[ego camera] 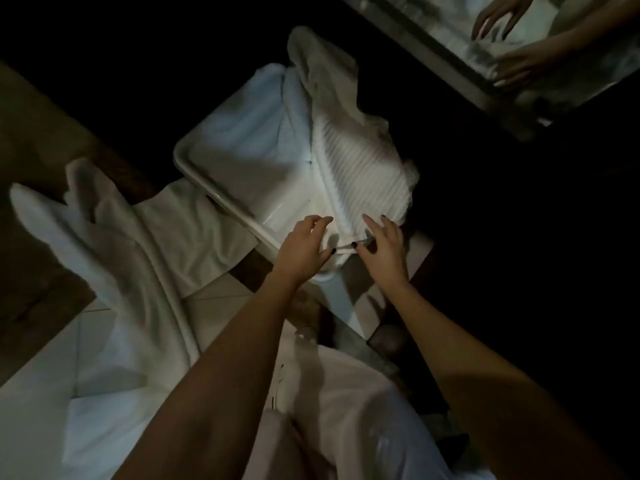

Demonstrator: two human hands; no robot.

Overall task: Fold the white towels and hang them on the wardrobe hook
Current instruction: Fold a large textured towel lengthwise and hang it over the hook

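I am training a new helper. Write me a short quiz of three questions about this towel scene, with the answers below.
1. True or false: the ribbed white towel lies on the white plastic table with a raised rim.
2. Where do the left hand and the right hand meet the towel? A: far edge. B: near edge. C: nowhere.
3. Fill in: at the upper right, both hands are reflected in a ___.

Key: 1 true; 2 B; 3 metal-framed mirror.
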